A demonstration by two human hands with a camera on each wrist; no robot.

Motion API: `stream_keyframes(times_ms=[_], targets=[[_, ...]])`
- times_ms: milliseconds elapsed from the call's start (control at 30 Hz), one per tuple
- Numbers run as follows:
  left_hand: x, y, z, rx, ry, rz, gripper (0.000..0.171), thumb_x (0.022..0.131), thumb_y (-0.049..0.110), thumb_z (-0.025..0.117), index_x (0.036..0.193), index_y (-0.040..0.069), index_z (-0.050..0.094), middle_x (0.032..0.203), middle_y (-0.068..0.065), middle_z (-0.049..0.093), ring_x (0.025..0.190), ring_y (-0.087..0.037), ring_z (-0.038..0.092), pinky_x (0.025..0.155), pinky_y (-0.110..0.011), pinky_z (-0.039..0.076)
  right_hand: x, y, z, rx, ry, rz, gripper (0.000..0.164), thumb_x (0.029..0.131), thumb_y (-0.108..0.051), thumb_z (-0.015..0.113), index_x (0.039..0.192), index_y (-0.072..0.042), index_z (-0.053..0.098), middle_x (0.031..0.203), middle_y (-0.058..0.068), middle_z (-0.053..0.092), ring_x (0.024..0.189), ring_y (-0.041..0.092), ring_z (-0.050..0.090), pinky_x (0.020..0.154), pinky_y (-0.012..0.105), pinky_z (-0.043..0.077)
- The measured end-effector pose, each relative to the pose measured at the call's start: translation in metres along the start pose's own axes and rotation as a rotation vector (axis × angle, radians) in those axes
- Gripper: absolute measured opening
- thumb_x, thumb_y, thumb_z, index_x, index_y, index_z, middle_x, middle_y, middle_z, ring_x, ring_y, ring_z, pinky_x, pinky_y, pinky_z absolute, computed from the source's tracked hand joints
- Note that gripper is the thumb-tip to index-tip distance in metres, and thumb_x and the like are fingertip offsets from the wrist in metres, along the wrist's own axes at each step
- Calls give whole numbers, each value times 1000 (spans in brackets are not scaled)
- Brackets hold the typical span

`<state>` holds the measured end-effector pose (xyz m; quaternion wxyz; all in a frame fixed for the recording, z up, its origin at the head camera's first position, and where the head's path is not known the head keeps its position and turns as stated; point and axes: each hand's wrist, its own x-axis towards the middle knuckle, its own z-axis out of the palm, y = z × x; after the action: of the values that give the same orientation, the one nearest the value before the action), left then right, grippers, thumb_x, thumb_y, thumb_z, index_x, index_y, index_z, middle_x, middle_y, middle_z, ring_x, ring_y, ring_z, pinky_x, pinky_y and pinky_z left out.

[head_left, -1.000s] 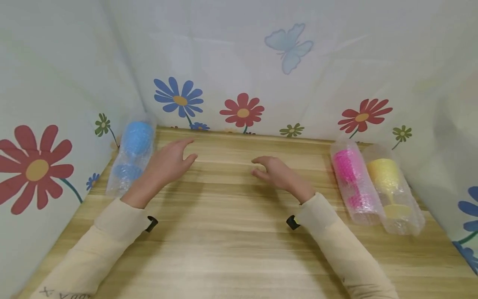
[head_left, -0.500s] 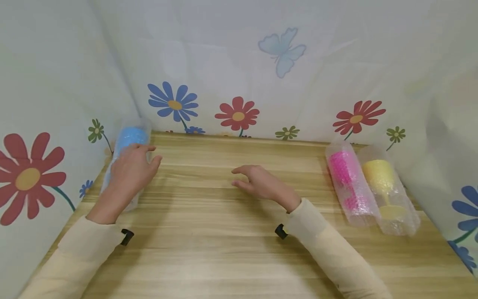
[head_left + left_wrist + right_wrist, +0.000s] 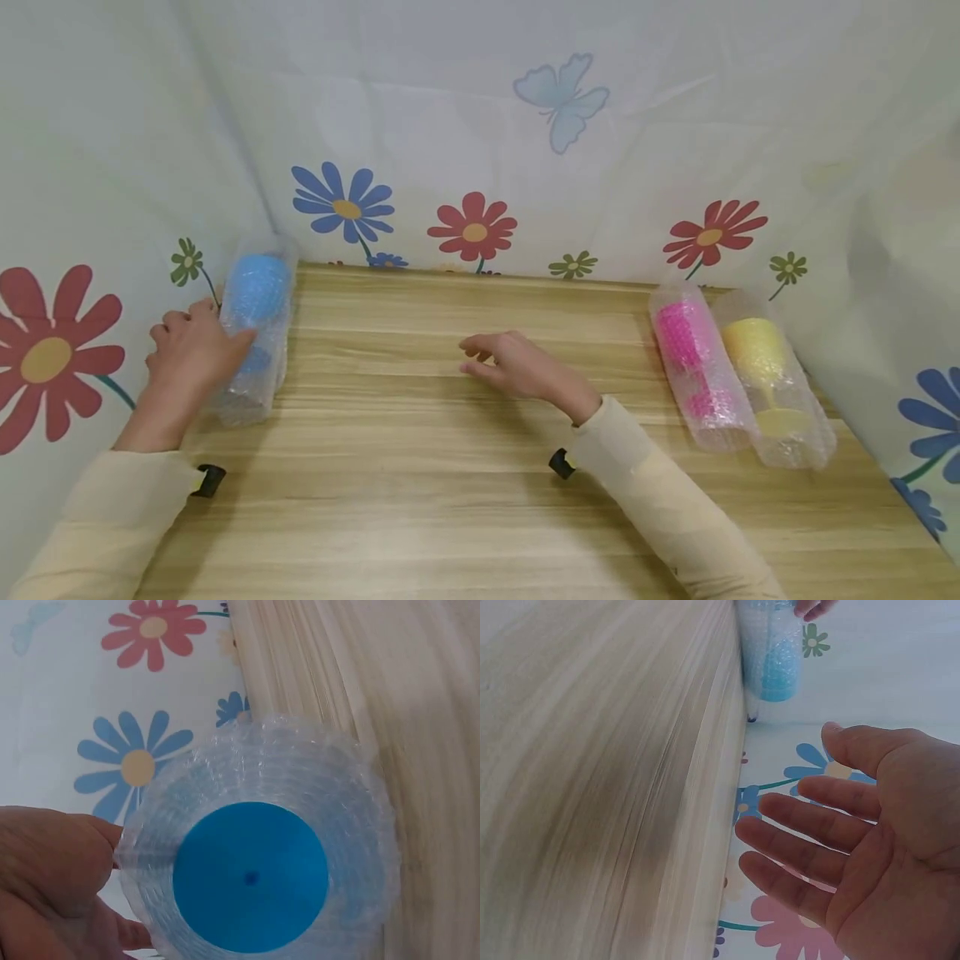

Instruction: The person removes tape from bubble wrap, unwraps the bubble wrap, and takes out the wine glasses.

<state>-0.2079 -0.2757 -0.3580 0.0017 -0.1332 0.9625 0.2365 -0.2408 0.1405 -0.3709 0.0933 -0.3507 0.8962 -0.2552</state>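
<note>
At the table's far left lies a blue goblet [image 3: 257, 287] wrapped in bubble wrap. My left hand [image 3: 187, 354] is along its left side, the thumb reaching over the wrap and the fingers spread loosely toward the wall. In the left wrist view, the goblet's round blue base [image 3: 251, 877] faces the camera inside the wrap, with the hand [image 3: 56, 877] right at the wrap's edge. My right hand [image 3: 517, 362] hovers over the middle of the table with nothing in it. The right wrist view shows its palm, fingers extended and slightly bent.
On the right lie two more bubble-wrapped goblets, one pink [image 3: 686, 337] and one yellow [image 3: 753, 350], side by side. A flowered cloth wall [image 3: 420, 125] encloses the wooden table [image 3: 420, 467] at the back and on both sides.
My left hand has moved left, passing over the blue goblet to its left side. My right hand has shifted a little left. The pink and yellow goblets stay in place.
</note>
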Motion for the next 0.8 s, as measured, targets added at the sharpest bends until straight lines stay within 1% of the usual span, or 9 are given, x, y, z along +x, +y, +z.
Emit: stream_keyframes(times_ms=[133,233,300,400,533,633,733,800], targets=[[6,-10,-1,-30,-143,11,96,105,53,43,152,-22,5,140,-56,19,125,-71,27,94,-79,34,1,0,2,37,-9,-1,43,105,-27,63,139,-1,62,130,13,69,114,22,67,98,39,54],[7,-9,0,-50,-217,8,99,105,58,39,154,-19,2,144,-53,20,127,-68,32,97,-77,36,2,1,5,54,-16,6,43,105,-28,63,138,-1,63,128,12,70,113,21,67,97,37,55],[7,-6,2,-59,-232,4,99,105,59,40,155,-17,1,147,-52,19,128,-66,33,98,-77,36,3,1,6,64,-19,12,43,105,-28,63,139,-1,63,129,12,69,114,21,66,97,37,55],[6,1,4,-56,-216,2,101,104,60,44,156,-15,3,149,-50,20,127,-65,35,98,-77,37,4,1,9,77,-15,13,43,104,-27,65,138,-1,63,130,13,69,114,22,66,98,39,55],[3,9,7,-42,-216,21,106,100,64,52,155,-17,10,148,-49,23,126,-63,39,97,-75,40,6,0,12,80,-13,7,42,103,-25,66,137,0,64,129,13,69,113,22,66,97,38,55],[0,16,12,-48,-238,40,109,98,67,54,154,-18,14,146,-49,28,123,-60,43,94,-72,44,8,0,16,75,-18,-4,40,104,-24,65,136,1,64,126,12,70,111,20,67,95,36,55],[-3,24,19,-75,-268,72,109,97,68,54,152,-18,16,142,-49,33,118,-57,48,90,-67,49,8,-2,20,75,-24,-13,40,105,-25,63,136,1,64,125,10,71,109,19,67,94,34,55],[-6,32,24,-108,-291,95,109,97,67,55,151,-19,16,140,-49,35,117,-55,50,90,-64,50,9,-3,22,77,-25,-12,40,105,-25,63,135,1,64,124,10,71,109,19,66,94,34,55]])
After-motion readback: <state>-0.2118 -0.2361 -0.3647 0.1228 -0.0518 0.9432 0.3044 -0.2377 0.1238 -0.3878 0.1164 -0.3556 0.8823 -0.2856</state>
